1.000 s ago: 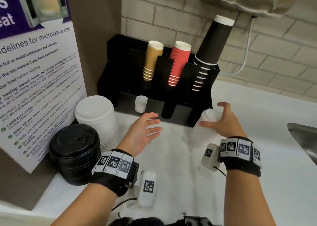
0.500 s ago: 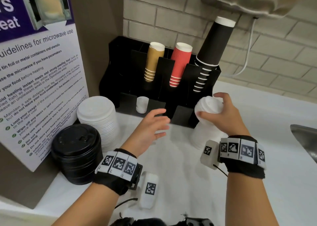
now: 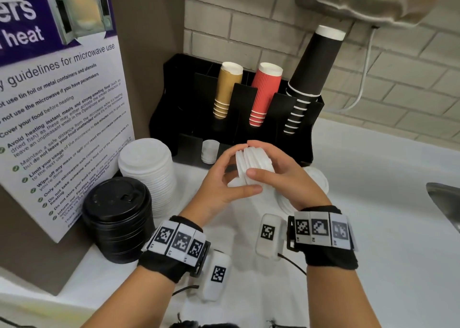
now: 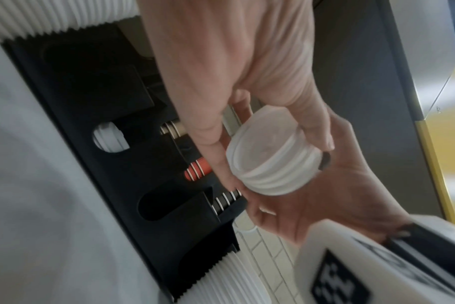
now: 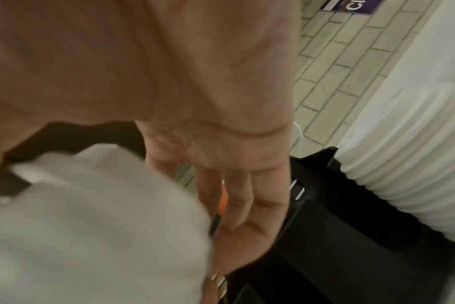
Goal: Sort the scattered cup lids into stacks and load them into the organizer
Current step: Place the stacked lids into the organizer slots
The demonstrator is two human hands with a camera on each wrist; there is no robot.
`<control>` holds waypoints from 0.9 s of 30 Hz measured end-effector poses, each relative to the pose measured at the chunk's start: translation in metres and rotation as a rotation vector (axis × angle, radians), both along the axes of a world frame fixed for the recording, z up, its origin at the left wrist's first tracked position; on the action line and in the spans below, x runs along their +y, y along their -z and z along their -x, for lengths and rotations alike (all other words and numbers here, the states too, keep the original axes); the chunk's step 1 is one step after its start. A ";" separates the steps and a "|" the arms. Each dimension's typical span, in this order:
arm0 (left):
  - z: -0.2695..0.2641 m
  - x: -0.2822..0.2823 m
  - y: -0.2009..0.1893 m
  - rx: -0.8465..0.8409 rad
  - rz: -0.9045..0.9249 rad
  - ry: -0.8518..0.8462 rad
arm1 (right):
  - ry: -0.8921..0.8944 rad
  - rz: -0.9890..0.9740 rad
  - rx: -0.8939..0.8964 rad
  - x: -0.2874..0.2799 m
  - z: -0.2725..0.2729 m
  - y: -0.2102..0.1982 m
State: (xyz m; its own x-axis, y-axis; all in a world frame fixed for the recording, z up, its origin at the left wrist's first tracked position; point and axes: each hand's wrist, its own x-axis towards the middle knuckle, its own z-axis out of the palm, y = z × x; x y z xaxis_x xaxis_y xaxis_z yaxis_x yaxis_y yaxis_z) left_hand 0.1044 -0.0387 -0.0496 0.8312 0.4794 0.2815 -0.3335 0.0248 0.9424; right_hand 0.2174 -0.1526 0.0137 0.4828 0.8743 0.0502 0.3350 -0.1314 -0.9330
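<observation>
White plastic lids (image 3: 254,164), a short stack turned on its side, sit between both hands above the counter (image 3: 373,203), just in front of the black organizer (image 3: 174,98). Left hand (image 3: 221,178) curls its fingers and thumb round one end; right hand (image 3: 281,175) grips the other. Taller white lid stacks (image 3: 146,168) and a black lid stack (image 3: 117,218) stand at the left.

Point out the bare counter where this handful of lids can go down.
Bare white counter lies between the right hand and the steel sink. The left is crowded: tall white lid stack and black lid stack stand there.
</observation>
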 end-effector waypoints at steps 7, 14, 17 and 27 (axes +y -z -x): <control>0.004 0.001 -0.003 0.040 -0.058 0.024 | -0.033 -0.023 0.014 -0.009 -0.001 -0.004; 0.005 -0.003 -0.007 0.066 -0.095 -0.012 | -0.097 -0.055 0.073 -0.010 -0.001 -0.002; 0.005 -0.003 -0.008 0.061 -0.085 0.039 | -0.105 -0.057 0.087 -0.010 -0.002 -0.001; 0.007 -0.003 -0.010 -0.003 -0.042 0.007 | -0.095 -0.082 0.092 -0.006 0.004 0.001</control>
State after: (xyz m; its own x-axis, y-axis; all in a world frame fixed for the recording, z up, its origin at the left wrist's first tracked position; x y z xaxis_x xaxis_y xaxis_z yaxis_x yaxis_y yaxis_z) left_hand 0.0978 -0.0419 -0.0396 0.8338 0.4612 0.3036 -0.3361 -0.0123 0.9417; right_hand 0.2136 -0.1581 0.0124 0.4039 0.9111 0.0826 0.2549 -0.0253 -0.9666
